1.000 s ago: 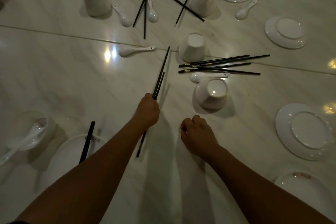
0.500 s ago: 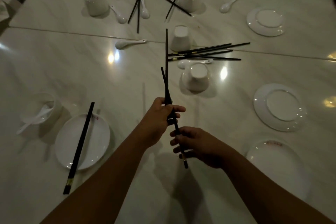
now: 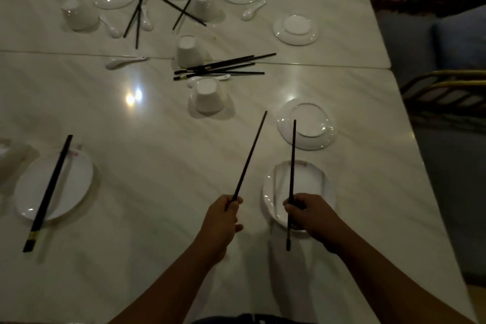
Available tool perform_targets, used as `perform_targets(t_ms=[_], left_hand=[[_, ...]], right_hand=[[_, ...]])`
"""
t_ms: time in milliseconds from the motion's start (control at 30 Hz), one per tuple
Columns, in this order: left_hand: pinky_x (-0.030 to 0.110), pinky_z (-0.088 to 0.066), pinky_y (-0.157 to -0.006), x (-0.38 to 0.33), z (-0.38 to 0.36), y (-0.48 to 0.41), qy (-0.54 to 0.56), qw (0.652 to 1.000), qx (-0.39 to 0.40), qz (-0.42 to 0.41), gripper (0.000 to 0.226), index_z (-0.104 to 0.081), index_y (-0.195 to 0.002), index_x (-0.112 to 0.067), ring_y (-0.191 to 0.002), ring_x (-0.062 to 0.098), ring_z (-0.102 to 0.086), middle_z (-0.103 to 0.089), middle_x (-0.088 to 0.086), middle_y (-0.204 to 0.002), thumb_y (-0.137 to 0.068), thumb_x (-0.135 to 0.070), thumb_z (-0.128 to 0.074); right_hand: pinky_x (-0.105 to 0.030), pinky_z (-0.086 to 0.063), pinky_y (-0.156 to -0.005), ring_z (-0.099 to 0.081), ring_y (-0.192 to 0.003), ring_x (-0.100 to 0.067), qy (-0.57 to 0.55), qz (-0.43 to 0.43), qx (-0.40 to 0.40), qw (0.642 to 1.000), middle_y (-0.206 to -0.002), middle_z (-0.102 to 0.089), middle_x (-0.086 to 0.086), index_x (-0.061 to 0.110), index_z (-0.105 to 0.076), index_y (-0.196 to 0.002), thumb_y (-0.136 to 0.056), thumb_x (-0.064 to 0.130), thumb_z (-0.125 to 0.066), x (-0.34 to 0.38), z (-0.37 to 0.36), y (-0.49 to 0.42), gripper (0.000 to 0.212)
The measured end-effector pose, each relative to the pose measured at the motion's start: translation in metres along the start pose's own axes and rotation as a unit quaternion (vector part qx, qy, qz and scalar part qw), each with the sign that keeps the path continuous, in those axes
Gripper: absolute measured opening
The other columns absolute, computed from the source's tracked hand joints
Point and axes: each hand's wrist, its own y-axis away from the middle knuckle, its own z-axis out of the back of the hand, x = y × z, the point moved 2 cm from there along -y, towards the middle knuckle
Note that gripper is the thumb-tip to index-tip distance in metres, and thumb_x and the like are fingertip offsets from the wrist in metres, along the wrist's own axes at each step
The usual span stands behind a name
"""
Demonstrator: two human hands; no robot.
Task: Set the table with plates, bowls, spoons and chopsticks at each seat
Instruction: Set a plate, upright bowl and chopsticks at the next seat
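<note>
- One chopstick [image 3: 249, 155] is pinched by the curled fingers of the left hand [image 3: 223, 221], its tip pointed ahead of them
- A second chopstick [image 3: 292, 160] is gripped by the right hand [image 3: 311, 216], fingers closed round it
- A plate [image 3: 315, 179] is seen beneath the right fingers, on the worktop [image 3: 157, 192]

Dim room; white marble table [image 3: 157, 218] with a seam [image 3: 52, 52] across it; lamp glare [image 3: 134, 96] on top; gold-framed chairs [image 3: 441, 84] with blue cushions [image 3: 460, 42] at right.
</note>
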Motion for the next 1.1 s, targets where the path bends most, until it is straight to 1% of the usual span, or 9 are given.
perform_targets(t_ms=[100, 233, 333, 433, 567, 667, 833, 1000, 1100], left_hand=[[0.028, -0.048, -0.061, 0.016, -0.030, 0.019, -0.022, 0.999, 0.026, 0.006, 0.016, -0.055, -0.099, -0.013, -0.065, 0.014, -0.046, -0.050, 0.004, -0.075, -0.099, -0.013, -0.039], [0.022, -0.038, -0.050, 0.034, -0.062, 0.043, -0.032, 0.996, 0.073, 0.037, 0.017, -0.050, -0.098, -0.011, -0.054, 0.011, -0.041, -0.048, 0.006, -0.068, -0.100, -0.014, -0.033], [0.022, -0.038, -0.049, 0.048, -0.080, 0.051, -0.039, 0.995, 0.070, 0.063, 0.018, -0.048, -0.102, -0.010, -0.055, 0.012, -0.041, -0.048, 0.007, -0.070, -0.101, -0.016, -0.032], [0.025, -0.042, -0.051, 0.057, -0.093, 0.052, -0.037, 0.993, 0.049, 0.098, 0.016, -0.048, -0.105, -0.013, -0.059, 0.016, -0.046, -0.053, 0.010, -0.075, -0.100, -0.021, -0.035], [0.029, -0.048, -0.054, 0.062, -0.106, 0.052, -0.054, 0.990, 0.060, 0.119, 0.014, -0.050, -0.105, -0.015, -0.066, 0.020, -0.054, -0.061, 0.013, -0.086, -0.100, -0.023, -0.039], [0.027, -0.049, -0.058, 0.061, -0.114, 0.051, -0.091, 0.988, 0.068, 0.103, 0.014, -0.052, -0.103, -0.015, -0.068, 0.018, -0.057, -0.062, 0.010, -0.085, -0.099, -0.021, -0.041], [0.023, -0.047, -0.057, 0.063, -0.121, 0.042, -0.149, 0.984, 0.073, 0.070, 0.018, -0.057, -0.108, -0.011, -0.069, 0.017, -0.060, -0.064, 0.009, -0.086, -0.097, -0.019, -0.044], [0.027, -0.048, -0.059, 0.062, -0.121, 0.033, -0.161, 0.983, 0.069, 0.047, 0.019, -0.063, -0.107, -0.015, -0.067, 0.017, -0.060, -0.063, 0.004, -0.081, -0.095, -0.017, -0.048], [0.031, -0.053, -0.062, 0.061, -0.119, 0.029, -0.150, 0.986, 0.064, 0.045, 0.013, -0.063, -0.098, -0.017, -0.066, 0.018, -0.061, -0.064, 0.005, -0.079, -0.093, -0.016, -0.051]], right_hand=[[-0.027, -0.058, -0.065, -0.069, -0.074, -0.020, 0.052, -0.014, -0.007, 0.999, -0.085, -0.069, -0.009, 0.011, -0.065, -0.104, -0.090, 0.017, -0.060, -0.026, 0.021, 0.003, 0.016], [-0.033, -0.059, -0.063, -0.070, -0.074, -0.028, 0.098, -0.019, -0.005, 0.995, -0.081, -0.070, -0.011, 0.010, -0.064, -0.100, -0.086, 0.018, -0.065, -0.048, 0.035, 0.001, 0.016], [-0.024, -0.056, -0.054, -0.068, -0.066, -0.019, 0.111, -0.017, 0.009, 0.994, -0.082, -0.070, -0.012, 0.008, -0.063, -0.101, -0.086, 0.017, -0.067, -0.057, 0.038, -0.002, 0.018], [-0.020, -0.053, -0.051, -0.065, -0.063, -0.016, 0.126, -0.011, 0.021, 0.992, -0.083, -0.068, -0.013, 0.005, -0.063, -0.101, -0.086, 0.015, -0.067, -0.062, 0.040, -0.007, 0.019], [-0.029, -0.059, -0.060, -0.066, -0.064, -0.020, 0.137, 0.007, 0.016, 0.990, -0.083, -0.070, -0.015, 0.003, -0.065, -0.095, -0.083, 0.016, -0.070, -0.063, 0.042, -0.013, 0.018], [-0.032, -0.058, -0.069, -0.064, -0.070, -0.020, 0.184, 0.041, 0.003, 0.982, -0.085, -0.067, -0.009, 0.005, -0.066, -0.095, -0.081, 0.021, -0.071, -0.061, 0.043, -0.017, 0.022], [-0.022, -0.044, -0.066, -0.058, -0.077, -0.013, 0.234, 0.066, -0.011, 0.970, -0.096, -0.067, -0.008, 0.007, -0.067, -0.098, -0.082, 0.028, -0.070, -0.057, 0.040, -0.023, 0.026], [-0.023, -0.044, -0.071, -0.058, -0.085, -0.014, 0.228, 0.073, -0.022, 0.971, -0.102, -0.066, -0.006, 0.008, -0.066, -0.101, -0.082, 0.029, -0.070, -0.058, 0.035, -0.026, 0.028], [-0.022, -0.041, -0.071, -0.062, -0.091, -0.018, 0.223, 0.076, -0.026, 0.972, -0.102, -0.067, -0.007, 0.007, -0.067, -0.100, -0.084, 0.027, -0.067, -0.058, 0.032, -0.026, 0.025]])
